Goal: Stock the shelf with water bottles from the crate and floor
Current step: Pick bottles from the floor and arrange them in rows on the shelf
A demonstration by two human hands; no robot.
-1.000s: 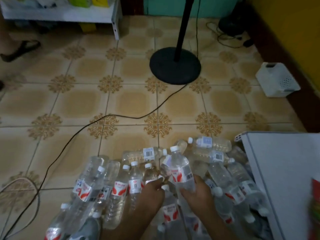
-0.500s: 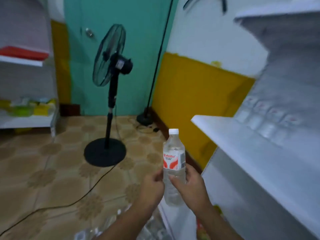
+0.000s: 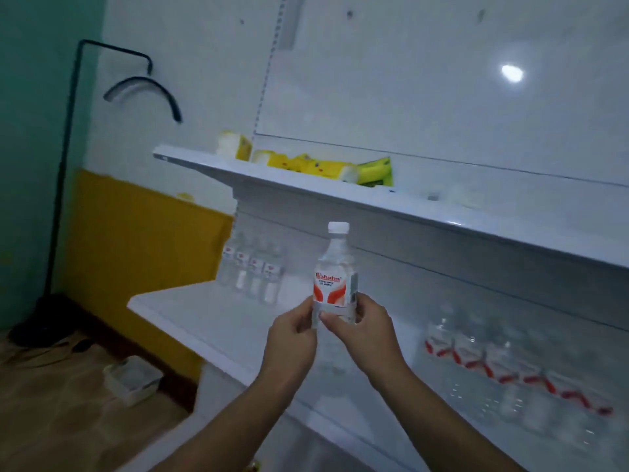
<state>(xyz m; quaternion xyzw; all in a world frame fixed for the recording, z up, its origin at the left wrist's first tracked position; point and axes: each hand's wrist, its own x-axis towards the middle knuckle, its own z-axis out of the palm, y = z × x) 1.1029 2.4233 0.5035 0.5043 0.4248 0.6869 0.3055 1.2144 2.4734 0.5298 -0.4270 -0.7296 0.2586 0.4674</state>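
Clear plastic water bottle (image 3: 335, 277), upright before the shelf (image 3: 218, 315), is pinched just below its label by left hand (image 3: 292, 338) and right hand (image 3: 366, 330). Full, it probably feels hefty and slick; hold mid-body. Standing bottles (image 3: 253, 270) and a blurred row (image 3: 510, 379) leave a gap between.

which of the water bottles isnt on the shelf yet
The water bottle held upright by the left hand and right hand; the others stand in rows on the shelf.
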